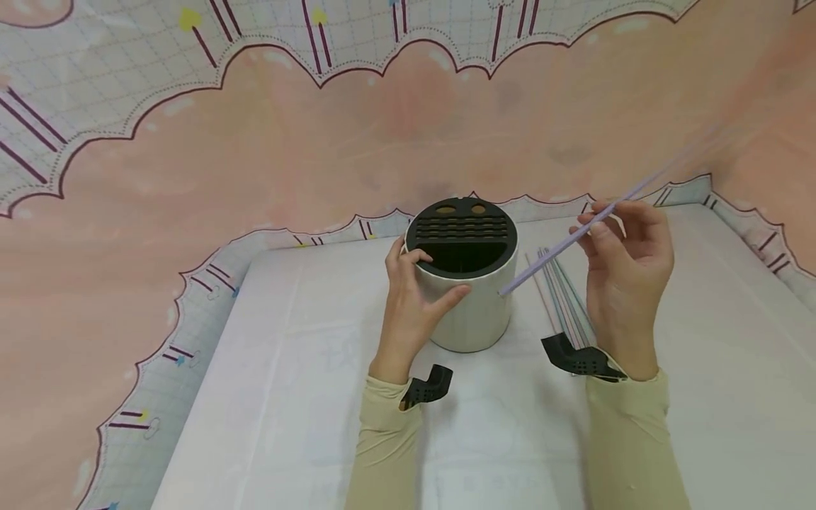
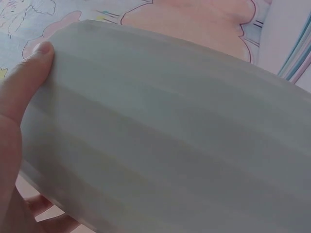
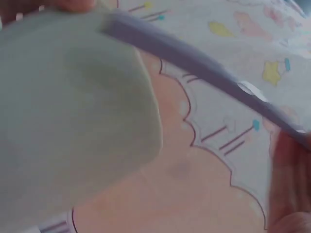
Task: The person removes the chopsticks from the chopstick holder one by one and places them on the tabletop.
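Observation:
A white cylindrical pen holder (image 1: 468, 319) with a black slotted top (image 1: 465, 234) stands upright on the white tabletop. My left hand (image 1: 408, 312) grips its left side near the top, with fingers over the rim and the thumb along the front. In the left wrist view the holder's pale wall (image 2: 165, 126) fills most of the picture. Right of it, my right hand (image 1: 631, 262) pinches a long thin purple stick (image 1: 551, 253) between thumb and fingers. The stick slants, its low end in front of the holder's right side. In the right wrist view the purple stick (image 3: 189, 63) is blurred.
Several thin sticks (image 1: 564, 297) in pink, blue and green lie on the white table (image 1: 306, 397) to the right of the holder, partly behind my right wrist. A patterned cloth (image 1: 319, 142) with peach areas and cloud-like edges surrounds the table at the back and left.

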Tool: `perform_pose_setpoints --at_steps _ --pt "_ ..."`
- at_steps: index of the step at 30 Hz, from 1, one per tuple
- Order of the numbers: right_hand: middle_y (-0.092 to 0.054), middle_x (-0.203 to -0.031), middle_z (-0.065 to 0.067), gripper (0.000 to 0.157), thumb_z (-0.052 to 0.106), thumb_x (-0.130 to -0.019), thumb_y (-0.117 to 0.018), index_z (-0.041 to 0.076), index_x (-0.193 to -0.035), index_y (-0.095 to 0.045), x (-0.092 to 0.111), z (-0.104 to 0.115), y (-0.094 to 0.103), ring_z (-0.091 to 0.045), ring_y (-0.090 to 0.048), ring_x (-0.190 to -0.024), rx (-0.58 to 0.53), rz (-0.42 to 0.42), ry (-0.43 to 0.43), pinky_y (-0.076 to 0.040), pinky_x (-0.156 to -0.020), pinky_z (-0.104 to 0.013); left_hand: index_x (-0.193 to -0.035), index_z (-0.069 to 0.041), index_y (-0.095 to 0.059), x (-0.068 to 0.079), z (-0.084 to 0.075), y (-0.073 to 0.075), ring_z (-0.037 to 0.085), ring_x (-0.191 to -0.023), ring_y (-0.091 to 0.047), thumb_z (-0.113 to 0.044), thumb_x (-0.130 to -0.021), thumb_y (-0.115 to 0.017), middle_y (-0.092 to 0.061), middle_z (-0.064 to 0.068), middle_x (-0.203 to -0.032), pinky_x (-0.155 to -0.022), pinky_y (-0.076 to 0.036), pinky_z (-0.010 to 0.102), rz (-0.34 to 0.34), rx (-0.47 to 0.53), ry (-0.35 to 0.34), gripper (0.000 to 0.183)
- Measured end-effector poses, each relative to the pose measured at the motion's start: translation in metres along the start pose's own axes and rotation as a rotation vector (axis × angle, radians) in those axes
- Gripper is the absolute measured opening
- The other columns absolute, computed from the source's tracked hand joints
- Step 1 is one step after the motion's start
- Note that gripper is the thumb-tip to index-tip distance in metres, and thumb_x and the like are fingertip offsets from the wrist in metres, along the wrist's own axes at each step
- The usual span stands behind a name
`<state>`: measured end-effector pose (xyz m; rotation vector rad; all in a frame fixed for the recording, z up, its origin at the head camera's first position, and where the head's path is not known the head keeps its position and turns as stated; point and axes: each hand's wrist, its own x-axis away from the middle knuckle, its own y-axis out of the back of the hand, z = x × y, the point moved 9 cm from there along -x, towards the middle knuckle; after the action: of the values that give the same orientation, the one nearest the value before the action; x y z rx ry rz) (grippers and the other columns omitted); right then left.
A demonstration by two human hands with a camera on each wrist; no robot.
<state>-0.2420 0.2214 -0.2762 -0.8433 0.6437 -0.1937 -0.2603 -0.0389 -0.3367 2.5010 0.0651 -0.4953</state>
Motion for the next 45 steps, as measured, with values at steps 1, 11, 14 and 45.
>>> perform_pose_setpoints --at_steps 1,11,14,45 --pt "-0.051 -0.100 -0.028 0.029 -0.020 -0.078 -0.052 -0.015 -0.106 -0.044 0.000 -0.003 -0.001 -0.035 -0.057 -0.085 0.076 0.032 -0.040 -0.049 -0.078 -0.041 -0.110 -0.022 -0.030 0.000 0.000 0.000 0.021 -0.130 -0.021 -0.059 -0.069 -0.064 -0.003 0.001 -0.146 -0.100 -0.030 0.040 0.002 0.001 0.005 0.065" --pt "-0.058 -0.105 -0.008 0.026 0.015 -0.086 -0.059 0.009 -0.111 -0.058 0.001 -0.040 0.027 -0.018 -0.059 -0.087 1.042 0.202 -0.309 -0.050 -0.070 -0.021 -0.110 -0.023 -0.031 0.000 0.001 0.000 0.021 -0.130 -0.020 -0.057 -0.069 -0.065 -0.002 -0.003 -0.146 -0.100 -0.029 0.042 0.010 0.025 0.023 0.064" --pt "-0.059 -0.106 -0.003 0.025 0.017 -0.087 -0.056 0.013 -0.112 -0.058 0.002 -0.047 0.032 -0.017 -0.058 -0.089 1.349 0.283 -0.273 -0.048 -0.072 -0.025 -0.112 -0.024 -0.030 0.000 0.002 -0.001 0.023 -0.130 -0.020 -0.058 -0.069 -0.064 -0.002 -0.002 -0.146 -0.100 -0.029 0.044 0.013 0.027 0.030 0.065" --pt "-0.057 -0.106 -0.016 0.028 0.007 -0.087 -0.050 0.002 -0.114 -0.057 0.037 -0.130 0.089 -0.027 -0.052 -0.088 1.626 0.643 -0.710 -0.046 -0.075 -0.039 -0.119 -0.030 -0.031 0.000 0.007 -0.001 0.020 -0.131 -0.019 -0.056 -0.071 -0.064 0.000 -0.009 -0.146 -0.100 -0.028 0.045 0.061 0.082 0.046 0.064"
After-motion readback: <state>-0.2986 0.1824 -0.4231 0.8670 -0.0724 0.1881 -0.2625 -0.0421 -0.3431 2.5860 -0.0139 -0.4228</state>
